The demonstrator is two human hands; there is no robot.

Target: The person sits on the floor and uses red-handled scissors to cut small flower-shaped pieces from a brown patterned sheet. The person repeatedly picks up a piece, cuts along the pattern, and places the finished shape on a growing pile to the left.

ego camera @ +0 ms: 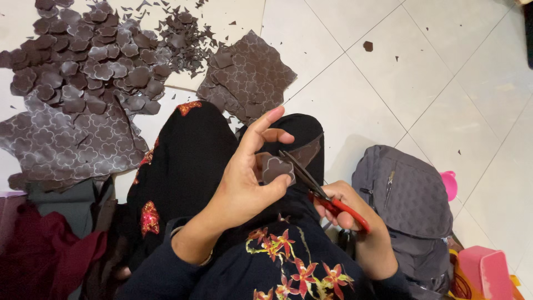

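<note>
Up ahead of both hands, the biggest thing on the white tiled floor (444, 83) is the heap of cut flower shapes (94, 61), dark brown, already a good pile, so plenty of cutting looks done. Just nearer, out beyond the left hand, lie the uncut patterned sheets (66, 139), and a second patterned sheet (250, 75) sits straight ahead of the fingertips; those judge as work left. Tiny offcuts (186, 36) litter the tiles past that. A grey backpack (408, 194) rests just beside the right hand. Now the left hand (244, 183) pinches a small brown piece (276, 168) between thumb and fingers, forefinger lifted. The right hand (347, 208) is closed round red-handled scissors (325, 191), blades parted at the piece's edge — this shape is mid-cut.
</note>
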